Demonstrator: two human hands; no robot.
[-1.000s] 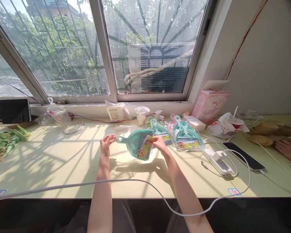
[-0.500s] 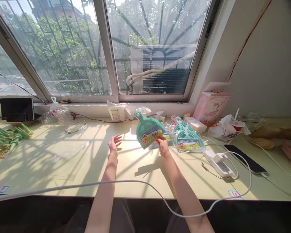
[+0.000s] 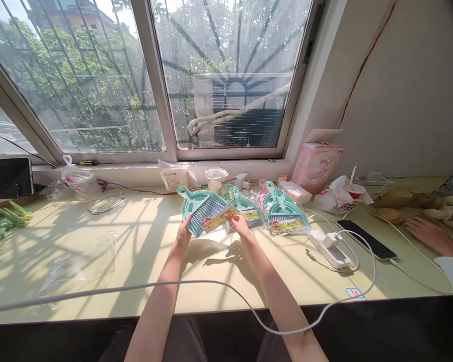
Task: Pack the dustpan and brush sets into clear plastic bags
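Note:
A green dustpan with a grey-bristled brush nested in it is tilted above the table, its handle pointing up and left. My left hand is closed on its lower left edge. With thumb and fingers my right hand pinches the end of a yellow printed card, which slants across the dustpan's lower right edge; whether the two are still joined I cannot tell. Just behind that hand lies another green dustpan set. More wrapped green sets lie to its right, with a pink handle among them.
A white power strip and a black phone with cables lie on the right. A clear plastic bag lies at left. Across the front hangs a grey cable. Another person's hand rests at far right.
The dustpan has moved left and down from my right hand's side. My left hand has gone from open and bare to holding its edge, while my right hand now pinches the card's end.

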